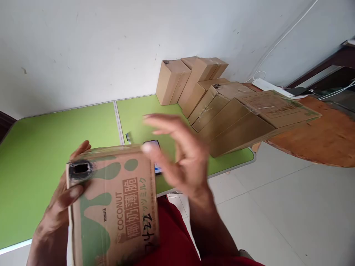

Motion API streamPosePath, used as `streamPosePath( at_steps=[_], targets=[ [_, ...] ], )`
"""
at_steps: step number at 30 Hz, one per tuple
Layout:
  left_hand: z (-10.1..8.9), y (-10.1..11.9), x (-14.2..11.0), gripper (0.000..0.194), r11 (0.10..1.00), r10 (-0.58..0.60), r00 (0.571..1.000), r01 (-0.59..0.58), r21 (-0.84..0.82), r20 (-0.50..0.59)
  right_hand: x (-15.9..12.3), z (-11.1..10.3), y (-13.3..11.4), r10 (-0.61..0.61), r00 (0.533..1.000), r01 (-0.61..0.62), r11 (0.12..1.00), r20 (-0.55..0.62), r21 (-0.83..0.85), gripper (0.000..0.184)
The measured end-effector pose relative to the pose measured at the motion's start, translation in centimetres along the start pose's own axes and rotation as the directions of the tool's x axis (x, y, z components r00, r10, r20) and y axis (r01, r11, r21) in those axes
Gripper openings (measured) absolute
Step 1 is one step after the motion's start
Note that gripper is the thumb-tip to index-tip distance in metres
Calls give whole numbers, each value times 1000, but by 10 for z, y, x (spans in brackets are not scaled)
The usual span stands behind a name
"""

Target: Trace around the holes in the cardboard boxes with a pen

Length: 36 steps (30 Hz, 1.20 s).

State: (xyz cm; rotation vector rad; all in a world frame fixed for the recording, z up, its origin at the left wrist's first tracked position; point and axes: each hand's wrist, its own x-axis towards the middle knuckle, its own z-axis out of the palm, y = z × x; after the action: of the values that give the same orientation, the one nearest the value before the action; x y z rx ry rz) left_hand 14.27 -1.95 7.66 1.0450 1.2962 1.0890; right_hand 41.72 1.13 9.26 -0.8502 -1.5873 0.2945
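The wall (83,55) stands beyond both hands, with the green table (41,177) running under and ahead of them. Right of the right hand is a brown table (318,136). Ahead and to the right of that hand, cartons (206,105) stand close together in a slanting row, the far ones by the wall; set so, they probably prop one another up.

The box (111,207) is in the left hand (52,214), above the table's near edge and close to the body. Its print runs sideways. The left hand is clamped on its left side, thumb on the printed face and fingers behind, a grip that seems meant to bear the weight and keep that face turned up. The right hand (183,155) is blurred, its fingers apart by the box's upper right corner; whether the thumb touches cannot be told.

Partly behind that thumb lies the phone (157,168). Above the left thumb is a dark-rimmed hole (81,168). A small object (128,137) lies between and beyond the hands.
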Motion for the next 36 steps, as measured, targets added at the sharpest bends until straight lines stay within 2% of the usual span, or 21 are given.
streamPosePath(
  at_steps=[1,2,3,4,5,7,8,9,10,12,14,18,20,22,25,27,28,30,32,34,36],
  targets=[
    [3,8,-4,106,996,-66,996,61,-65,-67,-4,-12,9,135,989,-139,987,-54,-82,23],
    [5,16,-8,106,987,-120,985,105,-118,-124,-9,-22,19,272,961,-276,940,-47,-200,24],
    [7,21,-11,106,983,-143,975,120,-137,-171,-17,-28,29,414,910,-388,856,2,-342,28],
    [7,25,-14,105,983,-146,967,119,-139,-207,-26,-29,39,562,825,-469,734,52,-491,36],
    [8,28,-17,105,985,-139,963,110,-133,-232,-35,-26,48,697,713,-509,594,82,-623,45],
    [9,29,-22,104,989,-119,959,92,-115,-258,-53,-10,59,869,491,-518,347,61,-782,62],
    [10,28,-24,103,991,-108,959,83,-106,-260,-61,1,63,906,422,-514,273,38,-814,69],
    [11,27,-25,103,992,-99,962,75,-102,-256,-67,12,65,924,382,-514,230,19,-827,74],
    [12,25,-27,103,993,-91,964,68,-100,-248,-72,22,66,931,364,-519,206,3,-830,77],
    [12,22,-27,101,994,-69,971,47,-100,-231,-76,36,67,933,358,-539,195,-13,-820,79],
    [9,20,-26,99,994,-47,974,24,-106,-223,-77,42,69,935,353,-566,192,-26,-802,75],
    [-1,15,-18,99,993,-36,976,11,-114,-215,-76,38,77,942,331,-656,196,-45,-728,72],
    [-7,13,-15,100,995,-11,980,-9,-103,-198,-77,36,81,948,314,-717,208,-43,-666,64],
    [-11,10,-14,103,996,18,984,-33,-86,-175,-82,34,85,952,306,-785,243,-16,-570,46],
    [-20,3,-14,106,996,44,988,-54,-71,-146,-90,26,85,947,319,-883,312,41,-351,23],
    [-27,-2,-13,103,995,71,989,-79,-57,-127,-95,16,78,941,331,-926,339,75,-167,23],
    [-31,-4,-12,101,994,96,988,-102,-41,-121,-95,9,71,937,338,-935,345,89,-83,30],
    [-36,-8,-9,99,988,151,984,-151,0,-91,-92,-6,50,921,367,-928,352,128,123,46],
    [-37,-9,-5,98,982,187,980,-186,31,-67,-84,-20,23,884,433,-862,350,176,367,53],
    [-33,-9,-4,96,979,206,977,-204,29,-55,-74,-30,-7,816,530,-756,332,230,564,49],
    [-25,-9,-3,92,970,245,968,-243,29,-57,-64,-31,-35,728,611,-696,307,311,649,40]
  ],
)
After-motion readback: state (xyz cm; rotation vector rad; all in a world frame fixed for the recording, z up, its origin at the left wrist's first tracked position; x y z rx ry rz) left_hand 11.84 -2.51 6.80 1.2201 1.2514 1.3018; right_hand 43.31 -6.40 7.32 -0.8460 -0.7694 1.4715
